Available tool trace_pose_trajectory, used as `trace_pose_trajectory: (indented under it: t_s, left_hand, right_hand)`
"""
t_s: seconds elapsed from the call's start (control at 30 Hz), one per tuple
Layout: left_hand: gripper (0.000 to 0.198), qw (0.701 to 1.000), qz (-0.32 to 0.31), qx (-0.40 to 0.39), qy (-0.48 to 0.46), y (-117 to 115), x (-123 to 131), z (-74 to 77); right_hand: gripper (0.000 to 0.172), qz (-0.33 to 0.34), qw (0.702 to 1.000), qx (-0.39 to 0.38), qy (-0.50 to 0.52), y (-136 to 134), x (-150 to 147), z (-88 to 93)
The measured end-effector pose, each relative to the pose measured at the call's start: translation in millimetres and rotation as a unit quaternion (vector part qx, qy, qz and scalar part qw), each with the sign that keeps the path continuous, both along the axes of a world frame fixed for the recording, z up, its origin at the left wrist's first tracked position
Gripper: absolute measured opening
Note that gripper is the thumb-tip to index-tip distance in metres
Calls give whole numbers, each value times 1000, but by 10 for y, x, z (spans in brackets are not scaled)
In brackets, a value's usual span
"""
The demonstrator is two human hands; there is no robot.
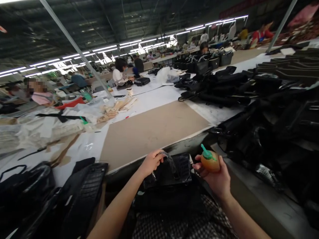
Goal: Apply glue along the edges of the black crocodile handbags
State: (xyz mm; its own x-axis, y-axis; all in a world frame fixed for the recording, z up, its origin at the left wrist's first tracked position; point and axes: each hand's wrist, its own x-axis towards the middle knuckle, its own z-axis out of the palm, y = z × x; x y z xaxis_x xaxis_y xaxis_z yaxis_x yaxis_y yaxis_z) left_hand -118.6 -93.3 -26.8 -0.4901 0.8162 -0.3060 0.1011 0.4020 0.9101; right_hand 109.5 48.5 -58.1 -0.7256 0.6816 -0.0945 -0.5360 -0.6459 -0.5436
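Note:
A black handbag (166, 176) with a crocodile-like shine rests on my lap, below the table edge. My left hand (152, 162) is closed around its plastic-wrapped handle (170, 163), which arches over the top. In my right hand (215, 177) sits an orange-brown squeeze bottle (210, 164) with a green nozzle cap, the nozzle pointing up and to the left. The fingertips of that hand are close to the bag's right side; whether they touch it I cannot tell.
A tan board (154, 129) lies on the white-covered table ahead. Black bag parts (219, 84) heap up on the right, more black bags (84, 192) at left. Behind them are plastic wrapping (59, 126) and another green-tipped bottle (86, 123). A person (121, 73) works farther back.

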Motion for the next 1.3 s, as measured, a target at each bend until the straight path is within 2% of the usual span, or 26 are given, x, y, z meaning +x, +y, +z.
trace_pose_trajectory:
  t_s: [0.17,0.27,0.33,0.47,0.57,0.63,0.67,0.73,0.8,0.83,0.87,0.9,0.97,1.0,1.07,1.2,1.23,1.3]
  left_hand:
    - [26,999,-32,-31,11,300,-120,-318]
    - [26,997,-40,-33,51,348,-121,-451]
    - [26,995,-42,-33,87,329,-122,-483]
    - [27,983,-53,-52,171,239,-94,-408]
    - [27,963,-49,-68,255,149,64,-217]
    - [37,938,-63,-54,337,49,279,-51]
    - [43,918,-95,-33,384,-20,414,22]
    - [55,863,-204,22,461,-197,701,105]
    - [73,824,-294,39,483,-397,941,67]
    - [76,813,-316,23,489,-491,1019,9]
    - [69,804,-318,-3,503,-573,1061,-62]
    - [53,796,-305,-30,522,-640,1069,-130]
    - [13,790,-250,-51,558,-722,1008,-190]
    - [9,789,-221,-37,572,-738,960,-157]
    - [19,773,-198,28,602,-739,882,56]
    - [12,680,-255,153,670,-712,956,772]
    - [9,671,-257,178,672,-706,1019,915]
    - [10,688,-219,237,650,-683,1166,1076]
  right_hand:
    - [50,8,999,46,-6,8,-77,-73]
    - [47,17,996,83,-11,-5,-109,-106]
    - [45,22,995,99,-21,-33,-104,-138]
    - [43,17,993,101,-55,-109,-39,-245]
    - [44,4,994,82,-69,-143,15,-321]
    - [45,-2,996,60,-72,-138,35,-337]
    - [46,-4,996,48,-71,-127,40,-332]
    - [48,-9,997,26,-69,-98,42,-300]
    - [48,-17,998,8,-63,-71,38,-252]
    - [49,-19,998,0,-59,-64,34,-227]
    - [50,-19,998,-6,-55,-61,30,-201]
    - [51,-16,998,-12,-52,-63,26,-174]
    - [55,0,999,-21,-50,-72,15,-104]
    - [59,12,998,-23,-51,-73,11,-54]
    - [66,33,998,-24,-57,-60,7,94]
    - [70,49,996,7,-75,-10,26,570]
    - [69,62,994,23,-85,-13,28,697]
    - [70,93,988,54,-108,-53,18,905]
